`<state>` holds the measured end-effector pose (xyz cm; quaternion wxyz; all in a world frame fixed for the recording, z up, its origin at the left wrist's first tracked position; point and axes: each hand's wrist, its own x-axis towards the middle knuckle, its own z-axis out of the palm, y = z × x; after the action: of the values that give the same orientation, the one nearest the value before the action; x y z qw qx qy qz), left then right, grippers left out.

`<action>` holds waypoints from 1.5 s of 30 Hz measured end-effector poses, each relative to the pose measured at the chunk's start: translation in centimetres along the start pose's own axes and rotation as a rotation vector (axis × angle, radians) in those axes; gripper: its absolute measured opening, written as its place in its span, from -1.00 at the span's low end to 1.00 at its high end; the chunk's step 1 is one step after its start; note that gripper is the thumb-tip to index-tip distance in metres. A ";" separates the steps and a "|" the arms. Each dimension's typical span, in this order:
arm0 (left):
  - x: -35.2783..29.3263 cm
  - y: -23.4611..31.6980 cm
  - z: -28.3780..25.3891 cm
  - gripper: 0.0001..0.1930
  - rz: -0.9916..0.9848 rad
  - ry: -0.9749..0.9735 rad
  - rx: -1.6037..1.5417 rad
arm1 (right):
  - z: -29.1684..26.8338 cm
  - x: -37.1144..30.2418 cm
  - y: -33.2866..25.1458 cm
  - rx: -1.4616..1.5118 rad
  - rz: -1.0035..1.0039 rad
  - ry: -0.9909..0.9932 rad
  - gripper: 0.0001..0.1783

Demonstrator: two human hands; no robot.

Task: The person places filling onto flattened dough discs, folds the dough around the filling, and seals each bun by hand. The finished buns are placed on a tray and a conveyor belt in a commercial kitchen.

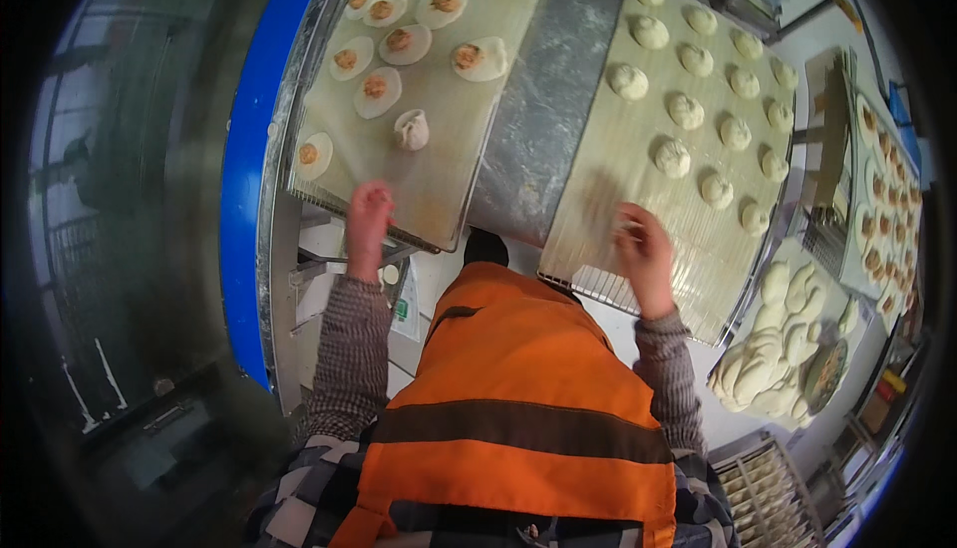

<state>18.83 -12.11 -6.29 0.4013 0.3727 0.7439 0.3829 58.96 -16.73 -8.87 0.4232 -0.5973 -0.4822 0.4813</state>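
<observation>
My left hand (369, 227) is over the near edge of the left tray (424, 174), nothing in it, its fingers loosely bent with the thumb apart. On that tray lie several flat dough rounds topped with orange-brown filling, such as the dough round (377, 92). Closest to my left hand are a filled round (312, 155) and a partly gathered bun (412, 130). My right hand (643, 249) hovers above the near part of the right tray (588, 224), its fingers curved, apart and holding nothing. Several pleated, closed buns (672, 158) stand in rows beyond it.
A floury grey surface (538, 99) lies between the trays. To the right are a heap of pale dough pieces (763, 359) with a round bowl (825, 376), and another tray (859, 249) of filled rounds. A blue edge (261, 149) borders the left side.
</observation>
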 end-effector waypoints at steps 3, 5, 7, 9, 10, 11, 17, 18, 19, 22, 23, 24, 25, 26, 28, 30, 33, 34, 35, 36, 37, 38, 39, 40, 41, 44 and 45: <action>5.4 0.2 -1.1 -0.77 -0.075 0.040 -0.081 | 8.4 6.0 -3.5 -0.137 -0.171 -0.289 -0.71; 8.4 1.3 -0.5 -0.73 -0.117 -0.063 -0.085 | 14.5 10.2 -5.4 -0.117 -0.121 -0.324 -0.73; 10.7 2.0 0.8 -0.69 -0.202 -0.218 -0.094 | 19.4 13.5 -6.7 -0.075 -0.003 -0.354 -0.68; 12.6 2.3 1.8 -0.68 -0.184 -0.299 0.038 | 22.8 15.3 -7.4 -0.060 0.162 -0.387 -0.62; 13.1 2.2 2.1 -0.67 -0.145 -0.352 0.077 | 24.0 15.9 -7.4 -0.073 0.220 -0.382 -0.60; 13.6 1.9 2.3 -0.67 -0.131 -0.355 0.124 | 25.0 16.2 -7.4 -0.083 0.279 -0.376 -0.59; 13.3 -0.5 1.9 -0.69 0.154 -0.336 -0.006 | 27.5 14.3 -6.5 -0.159 0.128 -0.275 -0.72; 12.9 -0.7 1.8 -0.69 0.170 -0.347 -0.059 | 27.7 13.8 -6.5 -0.127 0.121 -0.234 -0.74; 12.6 -0.9 1.7 -0.68 0.174 -0.354 -0.111 | 27.8 13.5 -6.6 -0.091 0.133 -0.199 -0.75; 11.9 -1.0 1.0 -0.63 0.244 -0.378 -0.079 | 28.0 12.8 -7.2 -0.265 -0.046 -0.213 -0.78; 11.7 -1.0 0.5 -0.60 0.264 -0.363 -0.024 | 27.9 12.6 -7.6 -0.406 -0.090 -0.218 -0.82; 11.5 -0.9 0.0 -0.62 0.232 -0.402 -0.102 | 28.1 12.4 -8.2 -0.516 -0.137 -0.248 -0.86; 11.2 -0.7 -0.6 -0.64 0.229 -0.411 -0.160 | 28.1 12.1 -8.9 -0.413 -0.108 -0.256 -0.88; 10.8 -0.6 -1.2 -0.65 0.137 -0.449 -0.225 | 28.4 11.9 -9.6 -0.249 0.001 -0.272 -0.90; 9.9 -0.4 -2.3 -0.67 0.023 -0.484 -0.414 | 29.1 11.5 -11.0 -0.142 0.057 -0.266 -0.93; 9.0 -0.6 -3.2 -0.68 0.074 -0.391 -0.483 | 30.2 11.2 -12.2 -0.057 0.128 -0.299 -0.91; 6.8 -1.3 -4.0 -0.72 0.246 -0.124 -0.355 | 31.9 10.4 -13.1 0.055 0.189 -0.364 -0.87; 5.9 -1.7 -4.1 -0.74 0.256 -0.059 -0.350 | 32.2 9.9 -13.1 0.074 0.229 -0.365 -0.85; 4.8 -2.0 -4.2 -0.75 0.262 -0.009 -0.334 | 32.3 9.3 -13.1 0.058 0.226 -0.458 -0.84; 3.9 -2.2 -4.3 -0.76 0.255 0.021 -0.354 | 32.4 8.8 -13.1 0.043 0.234 -0.524 -0.82; 2.9 -2.5 -4.4 -0.76 0.244 0.028 -0.372 | 32.3 8.2 -13.0 0.077 0.210 -0.617 -0.81; 2.0 -2.6 -4.2 -0.75 0.239 0.033 -0.393 | 32.0 7.6 -12.8 0.010 0.167 -0.647 -0.80; 1.1 -2.7 -3.9 -0.71 0.215 0.087 -0.471 | 31.8 6.8 -12.6 -0.094 0.099 -0.626 -0.81; 0.1 -2.7 -3.7 -0.65 0.186 0.142 -0.550 | 31.4 6.2 -12.4 -0.283 -0.134 -0.653 -0.81; -1.0 -2.7 -3.3 -0.59 0.182 0.190 -0.620 | 30.8 5.5 -12.2 -0.480 -0.313 -0.663 -0.82; -3.3 -3.4 -3.7 -0.46 0.004 0.116 -0.459 | 29.8 3.5 -11.2 -0.149 -0.061 -0.730 -0.80; -4.2 -3.6 -4.0 -0.45 -0.064 0.072 -0.409 | 29.4 3.0 -10.8 -0.020 0.091 -0.758 -0.80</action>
<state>16.06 -18.40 -6.59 0.4538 0.2456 0.6761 0.5259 28.45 -10.69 -4.10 0.1871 -0.4019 -0.5822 0.6815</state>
